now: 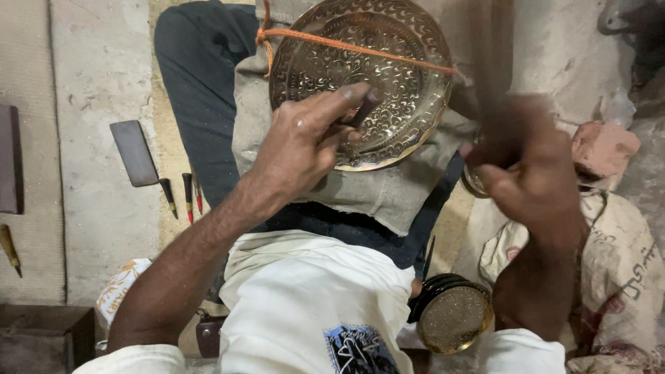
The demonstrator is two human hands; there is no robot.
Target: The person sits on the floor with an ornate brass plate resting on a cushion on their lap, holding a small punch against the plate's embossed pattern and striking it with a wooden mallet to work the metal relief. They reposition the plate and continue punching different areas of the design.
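Observation:
A round brass plate [388,62] with engraved scroll patterns rests on a grey cloth [377,194] over my lap, and an orange cord [360,47] is stretched across it. My left hand [305,138] pinches a short dark chisel [364,111] whose tip stands on the plate's lower part. To the right of the plate, my right hand [533,173] is blurred by motion and is closed on a dark tool [493,69], also blurred, that reaches up past the plate's right edge. What kind of tool it is cannot be made out.
A flat dark stone [135,152] and a few small chisels [183,194] lie on the floor at left. Another pointed tool [8,248] is at the far left. A stack of brass plates [454,315] sits by my right knee, beside a printed sack [616,263] and a reddish stone [603,149].

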